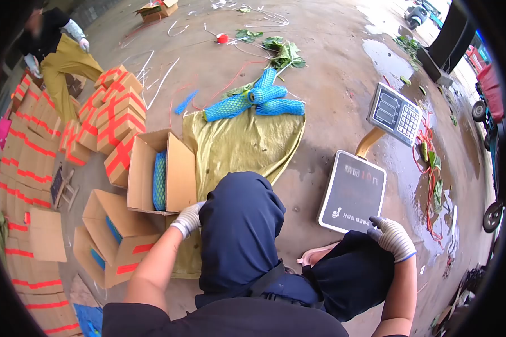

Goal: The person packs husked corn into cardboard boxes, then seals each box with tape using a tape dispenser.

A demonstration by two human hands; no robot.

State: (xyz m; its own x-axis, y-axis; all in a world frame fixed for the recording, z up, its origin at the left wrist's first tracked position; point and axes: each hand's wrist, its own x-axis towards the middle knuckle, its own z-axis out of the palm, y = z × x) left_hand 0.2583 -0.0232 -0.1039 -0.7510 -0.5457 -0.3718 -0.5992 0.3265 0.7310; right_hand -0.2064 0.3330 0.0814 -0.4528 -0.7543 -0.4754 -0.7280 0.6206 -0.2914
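left hand [188, 219], gloved, grip closed on lower edge of open carton [152, 171] holding blue-netted produce [159, 181], just left of knee. right hand [392, 238], gloved, rests on other knee, grip loose, holding nothing. risk: carton stands tipped toward person; netted produce may slide out if edge slips. floor: wet concrete, puddles; platform scale [353, 191] near; taped cartons [115, 109] stacked left; olive sack [239, 143] spread ahead.
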